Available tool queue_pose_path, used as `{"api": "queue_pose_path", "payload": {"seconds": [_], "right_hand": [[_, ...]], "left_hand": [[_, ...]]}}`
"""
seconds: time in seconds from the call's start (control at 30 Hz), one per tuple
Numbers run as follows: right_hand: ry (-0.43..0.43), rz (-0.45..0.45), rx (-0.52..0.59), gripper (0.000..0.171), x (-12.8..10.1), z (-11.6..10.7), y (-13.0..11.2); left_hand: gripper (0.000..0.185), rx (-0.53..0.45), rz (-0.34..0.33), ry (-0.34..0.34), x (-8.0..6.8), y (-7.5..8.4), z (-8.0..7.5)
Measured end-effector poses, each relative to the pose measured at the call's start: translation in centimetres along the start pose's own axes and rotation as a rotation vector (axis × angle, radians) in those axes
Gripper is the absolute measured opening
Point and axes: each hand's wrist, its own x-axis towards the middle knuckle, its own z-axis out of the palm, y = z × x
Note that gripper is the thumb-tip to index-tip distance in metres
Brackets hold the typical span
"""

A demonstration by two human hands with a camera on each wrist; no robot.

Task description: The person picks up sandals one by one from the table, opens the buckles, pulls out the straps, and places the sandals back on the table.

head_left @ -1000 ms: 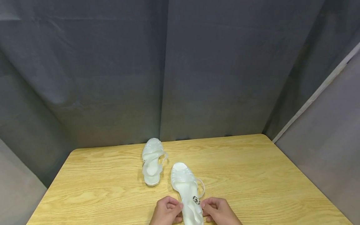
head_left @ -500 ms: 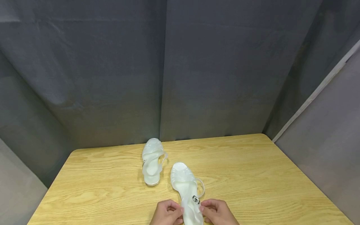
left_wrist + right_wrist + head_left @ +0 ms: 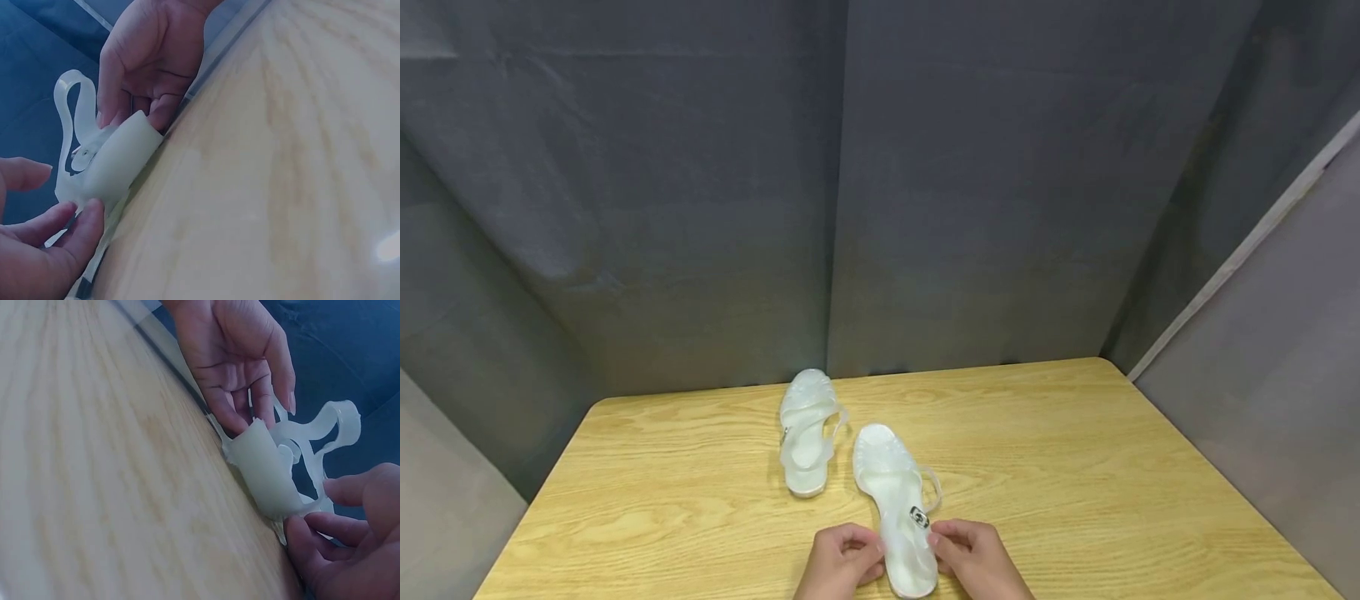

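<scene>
A pearly white jelly sandal (image 3: 887,483) lies toe away from me near the table's front, a silver buckle (image 3: 919,517) on its right side. My left hand (image 3: 841,560) pinches its left edge near the heel between thumb and fingers. On the opposite edge, just below the buckle, my right hand (image 3: 979,557) pinches it the same way. Both wrist views show the sandal's thick heel (image 3: 122,156) between the two hands, with a looped strap (image 3: 340,425) standing up from it. A matching sandal (image 3: 807,433) rests farther back and to the left, untouched.
The wood-grain table (image 3: 1060,467) spreads out on both sides of the sandals. Dark grey cloth (image 3: 985,208) hangs behind its far edge, and lighter panels (image 3: 1285,350) flank it.
The near sandal has shifted slightly forward and left, bringing its heel end into the head view. Both hands keep hold and move with it. The far sandal stays put.
</scene>
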Motion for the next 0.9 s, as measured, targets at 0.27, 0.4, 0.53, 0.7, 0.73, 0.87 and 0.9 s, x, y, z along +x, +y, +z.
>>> {"api": "queue_pose_path", "payload": {"seconds": [0.27, 0.4, 0.53, 0.7, 0.73, 0.87, 0.9], "right_hand": [[0.015, -0.034, -0.016, 0.042, 0.7, 0.6, -0.2], [0.018, -0.04, -0.045, 0.043, 1.0, 1.0, -0.6], [0.015, -0.054, -0.032, 0.043, 1.7, 1.4, -0.8], [0.038, -0.064, 0.012, 0.044, 2.6, 2.2, -1.1], [0.04, -0.068, 0.02, 0.043, 2.8, 2.4, -1.1], [0.051, -0.108, 0.017, 0.04, 3.6, 2.8, -1.3], [0.055, -0.119, 0.013, 0.04, 3.8, 2.9, -1.3]], "left_hand": [[0.023, 0.019, 0.009, 0.027, 0.3, 0.5, -0.4], [0.03, 0.012, 0.032, 0.036, 0.6, 0.6, -0.5], [0.034, 0.022, 0.067, 0.034, 0.9, 0.7, -0.7], [0.04, 0.034, 0.108, 0.046, 1.4, 0.7, -0.8], [0.041, 0.034, 0.115, 0.05, 1.5, 0.8, -0.8], [0.045, 0.032, 0.131, 0.062, 2.0, 0.9, -0.7], [0.046, 0.032, 0.131, 0.065, 2.1, 0.9, -0.7]]}}
